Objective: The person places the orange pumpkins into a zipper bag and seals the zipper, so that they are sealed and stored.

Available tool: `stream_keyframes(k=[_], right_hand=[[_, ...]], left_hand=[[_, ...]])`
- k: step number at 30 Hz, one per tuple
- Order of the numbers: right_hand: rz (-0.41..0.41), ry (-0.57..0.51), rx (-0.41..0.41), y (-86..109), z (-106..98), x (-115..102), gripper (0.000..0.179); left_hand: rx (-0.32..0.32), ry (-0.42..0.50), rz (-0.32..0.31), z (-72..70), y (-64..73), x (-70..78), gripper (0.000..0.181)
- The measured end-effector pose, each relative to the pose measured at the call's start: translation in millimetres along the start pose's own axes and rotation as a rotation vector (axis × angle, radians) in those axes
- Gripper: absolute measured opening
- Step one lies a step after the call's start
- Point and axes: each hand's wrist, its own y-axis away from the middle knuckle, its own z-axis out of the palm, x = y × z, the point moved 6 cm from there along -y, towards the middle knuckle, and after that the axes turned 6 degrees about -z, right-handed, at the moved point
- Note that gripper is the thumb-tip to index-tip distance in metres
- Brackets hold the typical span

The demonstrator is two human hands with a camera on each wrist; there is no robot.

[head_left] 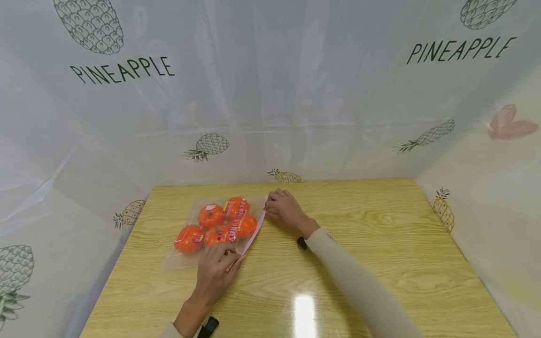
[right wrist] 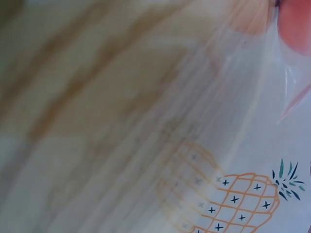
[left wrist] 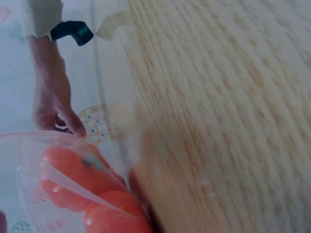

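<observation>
A clear plastic zip bag point(head_left: 177, 262) with a pink strip point(head_left: 256, 231) along its right-hand mouth lies flat on the table. Inside it are several round orange-red fruits point(head_left: 189, 239) with green tops, which look like tomatoes. At the far end of the strip, my right hand point(head_left: 286, 210) pinches the bag's edge between thumb and fingers. My left hand point(head_left: 215, 271) holds the near end of the strip, its fingers over the bag and its thumb at the edge. The left wrist view shows the fruits point(left wrist: 80, 177) through the film, with the right hand point(left wrist: 52, 104) behind the mouth.
The light wood table point(head_left: 372, 253) extends to the right of the bag and toward me. White curtains point(head_left: 287, 84) printed with pineapples hang behind it and along both sides. A bright light reflection point(head_left: 304, 314) shows near the front.
</observation>
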Motion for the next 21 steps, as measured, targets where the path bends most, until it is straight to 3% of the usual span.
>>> stream_keyframes(k=[7, 16, 21], right_hand=[[0.064, -0.003, -0.008, -3.1, 2.2, 7.1, 0.007], [0.236, 0.040, -0.099, -4.2, 8.9, 22.4, 0.006], [0.298, 0.057, -0.103, -5.8, 8.5, 27.7, 0.006]], left_hand=[[-0.001, 0.009, 0.007, -0.4, -1.0, 0.4, 0.045], [0.033, 0.013, 0.041, -3.6, -2.2, 5.4, 0.044], [0.039, 0.010, 0.061, -4.7, -3.3, 8.6, 0.043]])
